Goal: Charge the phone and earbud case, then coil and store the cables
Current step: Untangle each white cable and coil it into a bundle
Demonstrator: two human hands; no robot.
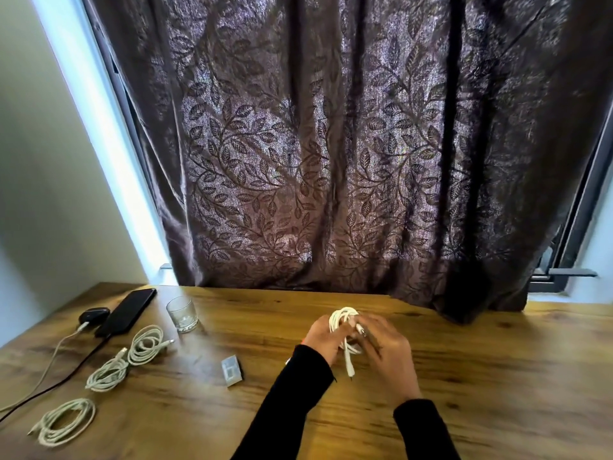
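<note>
Above the middle of the wooden table, my left hand grips a coiled white cable. My right hand pinches a strand of that cable beside the coil; a loose plug end hangs below. At the far left lie a black phone with a dark cable plugged in and a black earbud case with a white cable plugged in. Three coiled white cables lie on the left: one, one, one.
A clear drinking glass stands beside the phone. A small grey charger block lies left of my left forearm. A dark leaf-patterned curtain hangs behind the table and drapes onto its back right edge.
</note>
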